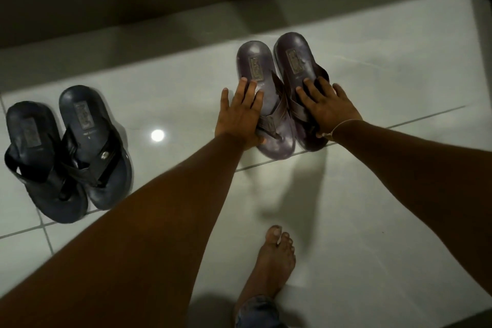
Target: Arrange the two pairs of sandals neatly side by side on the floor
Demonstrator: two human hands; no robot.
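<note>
Sandals of the brown pair (282, 93) are lying together on the white tiled floor (386, 194), soles touching along their length, toes pointing toward the person. Each hand is pressing flat on one sandal: the left hand (238, 114) is lying with fingers spread on the left one, the right hand (328, 108) on the straps of the right one, neither grip closing around anything. The black pair (68, 152) is sitting well apart to the left, one sandal overlapping the other. This looks like the squaring-up step; next, one pair probably needs sliding over beside the other.
</note>
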